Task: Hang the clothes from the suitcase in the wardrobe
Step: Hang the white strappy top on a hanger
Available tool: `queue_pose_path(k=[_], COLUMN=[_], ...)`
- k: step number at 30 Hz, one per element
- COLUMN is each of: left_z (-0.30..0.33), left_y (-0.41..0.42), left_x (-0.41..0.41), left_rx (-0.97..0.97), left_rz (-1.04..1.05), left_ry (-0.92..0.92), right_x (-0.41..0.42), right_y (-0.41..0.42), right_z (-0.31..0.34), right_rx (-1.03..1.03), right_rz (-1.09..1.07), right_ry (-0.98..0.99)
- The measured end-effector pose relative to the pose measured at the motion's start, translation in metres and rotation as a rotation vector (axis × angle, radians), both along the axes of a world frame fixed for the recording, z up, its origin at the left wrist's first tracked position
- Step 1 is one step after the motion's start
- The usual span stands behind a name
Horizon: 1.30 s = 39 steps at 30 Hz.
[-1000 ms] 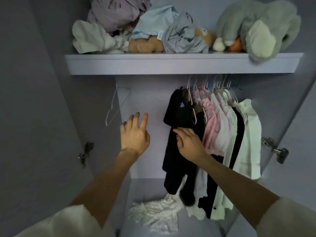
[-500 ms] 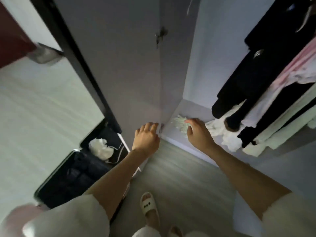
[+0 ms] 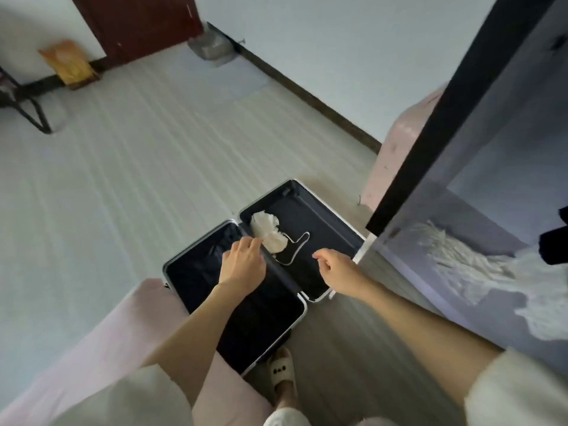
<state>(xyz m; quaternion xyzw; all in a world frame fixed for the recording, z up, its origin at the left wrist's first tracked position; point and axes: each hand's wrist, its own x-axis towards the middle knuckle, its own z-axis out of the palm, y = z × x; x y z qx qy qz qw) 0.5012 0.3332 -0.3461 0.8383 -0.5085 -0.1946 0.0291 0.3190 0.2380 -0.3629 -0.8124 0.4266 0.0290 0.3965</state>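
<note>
An open black suitcase (image 3: 310, 216) lies flat on the floor below me. A crumpled white garment (image 3: 266, 233) sits in its far half beside a white hanger (image 3: 293, 249). My left hand (image 3: 242, 264) reaches over the hinge, and its fingertips meet the garment's near edge. Over the right half hovers my right hand (image 3: 336, 269), fingers loosely curled and holding nothing. The wardrobe (image 3: 479, 210) stands open at the right, with a dark garment (image 3: 553, 247) hanging at the frame edge.
The wardrobe door's dark edge (image 3: 445, 118) juts over the suitcase's right corner. White clothes (image 3: 461, 256) lie heaped on the wardrobe floor. A pink surface (image 3: 92, 348) fills the lower left, a pink object (image 3: 396, 149) stands behind the door, and my slippered foot (image 3: 279, 373) is by the suitcase.
My view swung from the hanging rail down and left to the suitcase. Both hands left the wardrobe and now reach over the suitcase, the left one at the white garment.
</note>
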Motion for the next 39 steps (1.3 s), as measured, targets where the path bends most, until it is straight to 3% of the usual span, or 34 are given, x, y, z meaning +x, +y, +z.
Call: queue_pose_path(k=[5,12,16,24,31,35,39], left_z=[-0.015,-0.073,-0.155,-0.393,-0.606,-0.657,-0.685], left_y=[-0.012,-0.04,-0.055,-0.11,-0.172,-0.181,-0.182], left_x=[0.088,0.13,0.139,0.166,0.182,0.185,0.183], left_rx=[0.001,0.006,0.047,-0.007,-0.064,-0.194,-0.34], left_rz=[0.125,0.254,0.326,0.517,0.438,0.422,0.448], left_ry=[0.093,0.272,0.357,0.41,0.416,0.341,0.383], right_x=[0.091,0.128,0.148,0.179,0.226,0.27,0.296], right_y=[-0.025,-0.054,-0.074,-0.127,-0.193,-0.222,-0.225], right_z=[-0.014,-0.067,-0.146,-0.394,-0.603,-0.667,-0.715], right_rx=[0.05,0.056,0.12,0.085,-0.24,-0.362,-0.244], right_rz=[0.033,-0.011,-0.014,0.122,0.397,0.437,0.438], right_ry=[0.062,0.155,0.22,0.305,0.336,0.318,0.38])
